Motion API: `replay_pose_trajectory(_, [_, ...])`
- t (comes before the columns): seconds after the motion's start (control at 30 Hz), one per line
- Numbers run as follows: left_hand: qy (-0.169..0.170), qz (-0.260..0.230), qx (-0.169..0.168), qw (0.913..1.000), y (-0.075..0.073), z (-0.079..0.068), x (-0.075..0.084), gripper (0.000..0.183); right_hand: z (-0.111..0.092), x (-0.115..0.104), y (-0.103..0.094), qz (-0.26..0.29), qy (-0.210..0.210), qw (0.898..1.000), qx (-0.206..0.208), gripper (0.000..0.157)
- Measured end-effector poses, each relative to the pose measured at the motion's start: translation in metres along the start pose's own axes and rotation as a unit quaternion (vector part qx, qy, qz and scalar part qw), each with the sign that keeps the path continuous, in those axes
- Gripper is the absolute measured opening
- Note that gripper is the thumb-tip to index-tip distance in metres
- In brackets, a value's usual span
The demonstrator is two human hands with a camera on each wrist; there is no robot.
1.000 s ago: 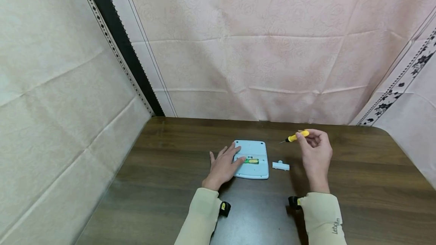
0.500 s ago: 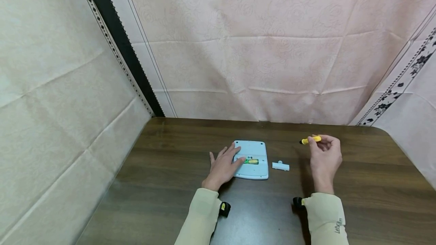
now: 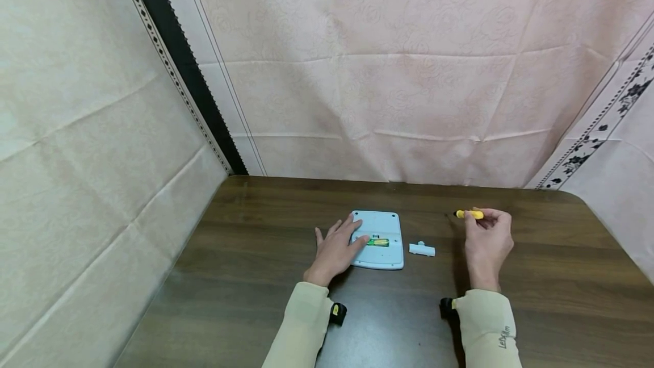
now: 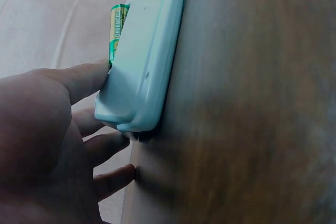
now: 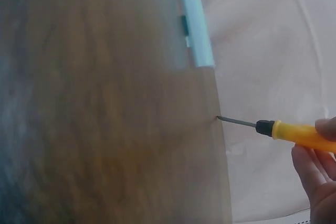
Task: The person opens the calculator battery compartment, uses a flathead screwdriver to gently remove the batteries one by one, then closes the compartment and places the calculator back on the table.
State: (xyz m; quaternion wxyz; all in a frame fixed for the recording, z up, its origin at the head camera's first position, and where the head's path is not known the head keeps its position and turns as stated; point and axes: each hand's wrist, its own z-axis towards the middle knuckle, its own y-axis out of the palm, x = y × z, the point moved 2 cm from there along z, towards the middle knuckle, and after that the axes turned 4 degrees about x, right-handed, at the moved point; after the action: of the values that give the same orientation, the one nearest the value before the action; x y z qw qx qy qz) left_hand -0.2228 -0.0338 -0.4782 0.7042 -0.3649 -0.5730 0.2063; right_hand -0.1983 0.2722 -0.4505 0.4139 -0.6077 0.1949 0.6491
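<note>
A light blue flat device (image 3: pixel 379 224) lies on the table, its battery recess exposed. My left hand (image 3: pixel 334 249) rests on its left side, fingers spread and thumb lying across toward the recess. A green and gold battery (image 4: pixel 118 22) sits in that recess and stands out above the surface in the left wrist view. Farther right, my right hand (image 3: pixel 489 243) pinches a screwdriver (image 3: pixel 471 214) by its yellow handle. In the right wrist view the metal shaft points left, the tip close to the tabletop. Between device and right hand lies a small light blue battery cover (image 3: pixel 422 250).
Everything lies on a dark wooden table (image 3: pixel 265 226). A pale patterned cloth (image 3: pixel 409 72) hangs behind its far edge, and another cloth (image 3: pixel 92 186) runs along the left side.
My right hand has moved to the right with the screwdriver, away from the device, and slightly nearer to me. My left hand, the device and the battery cover have stayed put.
</note>
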Motion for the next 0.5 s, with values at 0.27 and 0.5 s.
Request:
replay_pose_trajectory(0.27, [0.001, -0.008, 0.001, 1.0000, -0.002, -0.002, 0.002, 0.057, 0.004, 0.005, -0.005, -0.074, 0.004, 0.997, -0.008, 0.034])
replay_pose_trajectory(0.5, [0.002, -0.010, 0.000, 0.9999, -0.002, -0.002, 0.002, 0.057, 0.009, 0.008, -0.012, -0.140, -0.036, 0.988, -0.049, 0.031])
